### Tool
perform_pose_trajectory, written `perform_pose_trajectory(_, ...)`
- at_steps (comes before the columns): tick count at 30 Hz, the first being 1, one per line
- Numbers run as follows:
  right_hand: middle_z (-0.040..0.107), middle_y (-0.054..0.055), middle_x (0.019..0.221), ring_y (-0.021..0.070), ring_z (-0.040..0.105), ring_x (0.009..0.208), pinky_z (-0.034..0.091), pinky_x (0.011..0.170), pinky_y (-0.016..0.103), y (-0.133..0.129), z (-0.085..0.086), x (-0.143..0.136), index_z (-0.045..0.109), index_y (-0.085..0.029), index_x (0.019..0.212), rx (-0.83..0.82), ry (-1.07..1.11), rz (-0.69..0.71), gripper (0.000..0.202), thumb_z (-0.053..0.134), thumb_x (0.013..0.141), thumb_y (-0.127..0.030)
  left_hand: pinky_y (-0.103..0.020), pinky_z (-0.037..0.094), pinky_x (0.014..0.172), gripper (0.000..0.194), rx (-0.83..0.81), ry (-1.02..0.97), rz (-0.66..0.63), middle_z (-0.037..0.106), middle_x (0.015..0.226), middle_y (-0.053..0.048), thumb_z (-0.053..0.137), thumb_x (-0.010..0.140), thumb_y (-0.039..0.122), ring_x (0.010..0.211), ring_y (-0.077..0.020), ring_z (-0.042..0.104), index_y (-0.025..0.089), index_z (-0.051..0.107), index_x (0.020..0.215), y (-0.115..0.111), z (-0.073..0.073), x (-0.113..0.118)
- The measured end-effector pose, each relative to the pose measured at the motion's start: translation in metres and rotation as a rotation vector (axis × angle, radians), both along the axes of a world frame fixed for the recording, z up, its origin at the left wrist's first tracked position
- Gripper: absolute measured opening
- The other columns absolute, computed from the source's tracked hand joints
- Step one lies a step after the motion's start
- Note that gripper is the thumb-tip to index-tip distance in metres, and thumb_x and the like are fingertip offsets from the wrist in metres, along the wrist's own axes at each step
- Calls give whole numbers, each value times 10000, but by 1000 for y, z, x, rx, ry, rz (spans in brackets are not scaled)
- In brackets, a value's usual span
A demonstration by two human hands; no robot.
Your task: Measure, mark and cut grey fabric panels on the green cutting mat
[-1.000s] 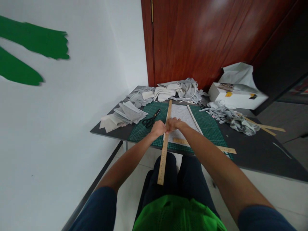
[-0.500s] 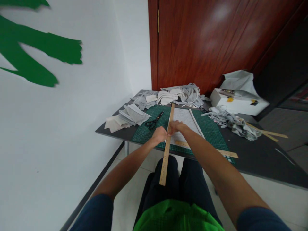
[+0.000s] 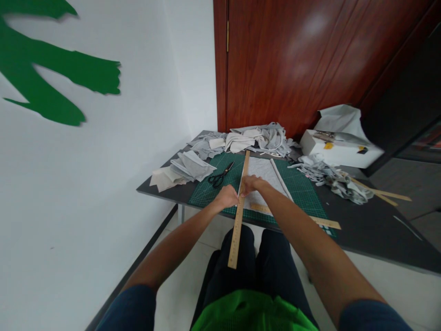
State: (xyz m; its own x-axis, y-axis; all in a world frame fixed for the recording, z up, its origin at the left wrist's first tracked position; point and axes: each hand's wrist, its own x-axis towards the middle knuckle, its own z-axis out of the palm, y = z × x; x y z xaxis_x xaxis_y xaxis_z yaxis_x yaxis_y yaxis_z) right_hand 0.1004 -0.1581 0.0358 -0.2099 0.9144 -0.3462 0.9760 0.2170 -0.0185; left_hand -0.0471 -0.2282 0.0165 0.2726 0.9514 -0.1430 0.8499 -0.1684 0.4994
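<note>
While my head view takes in the whole counter [image 3: 365,225], the green mat [image 3: 305,191] is what I place everything by. Lengthwise over it runs a long wooden ruler [image 3: 235,234], its near end jutting past the mat's front edge, over my knees. With so much of it unsupported, I judge the ruler could tip or swing, so I'd do best to press it down firmly over the mat, smooth the cloth [image 3: 260,168] flat beneath it, and work close along its straight edge without nudging it.

The cloth lies on the middle of the mat, with the ruler along its left side. My right hand [image 3: 248,185] rests across the ruler above the mat's nearer half, fingers bent over the wood; I cannot tell whether they clamp it or only press. My left hand [image 3: 227,196] is bunched just beside the ruler's left edge, also over the mat's nearer half; its fingertips are hidden, so I cannot tell whether they are pinched on something. The cloth spreads mostly beyond and to the right of my fingers.

Scissors [image 3: 220,175] lie on the mat's left part, and another ruler [image 3: 325,223] crosses its front, under my right forearm.
</note>
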Motion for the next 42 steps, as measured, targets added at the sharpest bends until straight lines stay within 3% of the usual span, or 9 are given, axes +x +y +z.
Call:
perform_pose_trajectory(11, 594, 172, 1508, 414, 482, 1442, 390, 1153, 570, 1, 1, 1, 649, -232, 1410, -44, -49, -2, 790, 926, 716, -488, -206, 450, 514, 48, -183, 38, -65, 669, 557, -28, 750, 635, 98, 565, -146, 636, 111, 796, 643, 1, 12, -3)
perform_pose_trajectory(16, 576, 169, 1524, 422, 477, 1438, 411, 1136, 590, 4, -1, 1, 658, -233, 1394, -55, -57, 17, 753, 904, 740, -515, -187, 468, 524, 69, -280, -154, -40, 689, 586, -15, 746, 619, 94, 556, -118, 614, 128, 795, 653, 18, 21, -14)
perform_pose_trajectory(21, 569, 185, 1508, 443, 439, 1446, 391, 1146, 608, 9, -5, 2, 652, -210, 1388, -52, -59, 43, 787, 897, 724, -556, -168, 428, 488, 95, -132, -390, 105, 677, 596, -8, 724, 678, 125, 546, -102, 583, 117, 804, 728, 51, 24, -19)
perform_pose_trajectory(27, 550, 165, 1516, 439, 332, 1498, 302, 1183, 648, 7, -1, 7, 620, -220, 1412, -64, 13, 98, 823, 905, 706, -533, -182, 477, 569, 297, 12, -416, 306, 778, 786, -38, 711, 759, 163, 645, -120, 664, 129, 823, 1032, 95, -4, -2)
perform_pose_trajectory(34, 503, 157, 1557, 424, 332, 1488, 299, 1196, 649, 2, 9, 13, 682, -235, 1332, -52, 52, 151, 684, 880, 748, -531, -221, 539, 765, 366, 75, -365, 350, 823, 951, -57, 762, 811, 221, 846, -163, 748, 152, 805, 1168, 159, -27, 18)
perform_pose_trajectory(42, 551, 183, 1500, 415, 345, 1487, 273, 1218, 616, 17, 3, 16, 754, -205, 1233, 16, 87, 172, 511, 808, 830, -515, -215, 533, 917, 266, 200, -323, 333, 820, 1113, -74, 758, 856, 204, 1001, -169, 750, 188, 831, 1110, 230, -23, 36)
